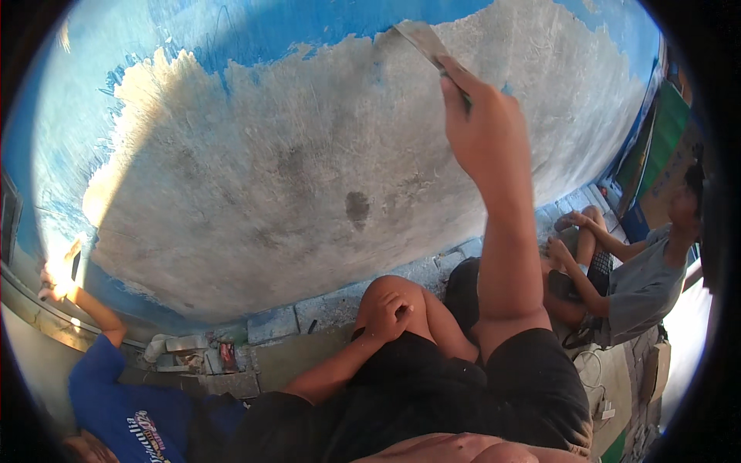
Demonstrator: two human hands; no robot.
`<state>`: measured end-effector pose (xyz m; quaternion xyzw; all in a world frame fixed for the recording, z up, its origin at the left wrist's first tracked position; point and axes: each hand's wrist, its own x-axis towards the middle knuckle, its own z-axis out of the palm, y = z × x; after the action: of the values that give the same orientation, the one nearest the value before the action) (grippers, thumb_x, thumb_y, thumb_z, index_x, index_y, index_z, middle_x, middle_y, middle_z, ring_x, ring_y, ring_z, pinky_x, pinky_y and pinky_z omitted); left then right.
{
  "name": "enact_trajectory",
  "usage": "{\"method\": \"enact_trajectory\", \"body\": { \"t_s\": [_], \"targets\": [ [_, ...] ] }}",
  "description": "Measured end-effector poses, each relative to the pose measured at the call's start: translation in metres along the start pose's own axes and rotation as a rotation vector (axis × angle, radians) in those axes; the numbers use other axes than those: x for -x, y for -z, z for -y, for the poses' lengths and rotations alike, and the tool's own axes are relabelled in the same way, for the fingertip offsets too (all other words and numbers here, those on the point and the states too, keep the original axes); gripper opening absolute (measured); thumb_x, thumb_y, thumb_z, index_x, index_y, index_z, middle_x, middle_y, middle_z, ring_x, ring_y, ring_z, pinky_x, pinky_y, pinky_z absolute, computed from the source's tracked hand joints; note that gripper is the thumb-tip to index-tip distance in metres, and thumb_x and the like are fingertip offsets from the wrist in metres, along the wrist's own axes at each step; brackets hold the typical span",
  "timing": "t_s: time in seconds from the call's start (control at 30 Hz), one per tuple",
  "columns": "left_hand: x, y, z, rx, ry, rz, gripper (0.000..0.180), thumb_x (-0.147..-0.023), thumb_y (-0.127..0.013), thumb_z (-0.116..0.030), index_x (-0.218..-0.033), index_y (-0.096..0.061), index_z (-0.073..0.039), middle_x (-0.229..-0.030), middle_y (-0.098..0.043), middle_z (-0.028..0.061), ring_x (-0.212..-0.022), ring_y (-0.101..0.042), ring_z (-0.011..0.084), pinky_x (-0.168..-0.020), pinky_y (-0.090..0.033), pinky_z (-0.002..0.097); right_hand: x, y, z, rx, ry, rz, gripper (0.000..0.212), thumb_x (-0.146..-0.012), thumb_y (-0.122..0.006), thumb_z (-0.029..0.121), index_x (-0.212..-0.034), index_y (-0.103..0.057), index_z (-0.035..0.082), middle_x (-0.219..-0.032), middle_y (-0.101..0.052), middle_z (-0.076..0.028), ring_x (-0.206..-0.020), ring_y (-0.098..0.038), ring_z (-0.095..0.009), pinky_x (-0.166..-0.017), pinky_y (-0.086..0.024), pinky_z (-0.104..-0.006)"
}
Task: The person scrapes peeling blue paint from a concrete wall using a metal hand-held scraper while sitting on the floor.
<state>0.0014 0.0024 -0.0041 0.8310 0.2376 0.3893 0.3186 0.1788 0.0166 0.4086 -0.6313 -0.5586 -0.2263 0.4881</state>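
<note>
My right hand is raised to the wall, its fingers closed around a scraper with a wide, flat blade. The blade's end lies at the ragged border between blue paint and a large bare grey patch of the wall. The handle is mostly hidden in my grip. Lower down, my left hand rests on my bent knee, its fingers loosely curled with nothing visible in them.
At the left, a person in a blue shirt holds a tool against the wall. A person in a grey shirt sits close on my right. Rubble and paving blocks lie along the wall's foot; a white cable lies at right.
</note>
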Motion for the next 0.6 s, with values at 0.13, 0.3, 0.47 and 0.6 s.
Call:
{"method": "enact_trajectory", "body": {
  "t_s": [0.13,0.3,0.47,0.6],
  "targets": [
    [0.003,0.007,-0.001,-0.026,-0.029,-0.049,0.021,-0.096,-0.073,-0.018,-0.086,-0.065,-0.001,-0.082,-0.062,0.0155,-0.083,-0.063,0.0383,-0.077,-0.05,0.0491,0.036,0.038,0.004,-0.045,-0.055,0.04,0.031,-0.104,-0.064,0.02,-0.131,-0.076,0.012,-0.085,-0.071,-0.027,-0.082,-0.071,-0.048,-0.075,-0.056,-0.0539],
    [-0.001,0.0,-0.002,-0.012,0.005,-0.015,0.021,-0.096,-0.073,-0.018,-0.086,-0.065,-0.002,-0.083,-0.062,0.0154,-0.083,-0.063,0.0394,-0.077,-0.05,0.05,0.009,0.009,-0.002,0.02,-0.009,0.022,0.031,-0.104,-0.064,0.021,-0.131,-0.076,0.013,-0.085,-0.071,-0.028,-0.081,-0.07,-0.049,-0.073,-0.055,-0.0532],
    [0.0,0.007,-0.002,-0.017,-0.005,-0.017,0.02,-0.095,-0.073,-0.017,-0.086,-0.065,-0.001,-0.085,-0.063,0.0161,-0.086,-0.064,0.0406,-0.079,-0.05,0.0508,0.016,0.032,0.006,-0.026,0.053,-0.044,0.031,-0.104,-0.064,0.023,-0.131,-0.076,0.015,-0.088,-0.072,-0.027,-0.084,-0.071,-0.049,-0.076,-0.056,-0.0543],
    [0.0,0.002,-0.001,0.012,-0.007,-0.063,0.02,-0.094,-0.073,-0.016,-0.086,-0.065,-0.001,-0.086,-0.064,0.0169,-0.087,-0.064,0.0411,-0.08,-0.05,0.0512,0.016,0.034,-0.012,0.047,-0.037,0.037,0.031,-0.104,-0.064,0.024,-0.131,-0.077,0.015,-0.089,-0.073,-0.026,-0.085,-0.071,-0.049,-0.076,-0.057,-0.0531]
  ]
}}
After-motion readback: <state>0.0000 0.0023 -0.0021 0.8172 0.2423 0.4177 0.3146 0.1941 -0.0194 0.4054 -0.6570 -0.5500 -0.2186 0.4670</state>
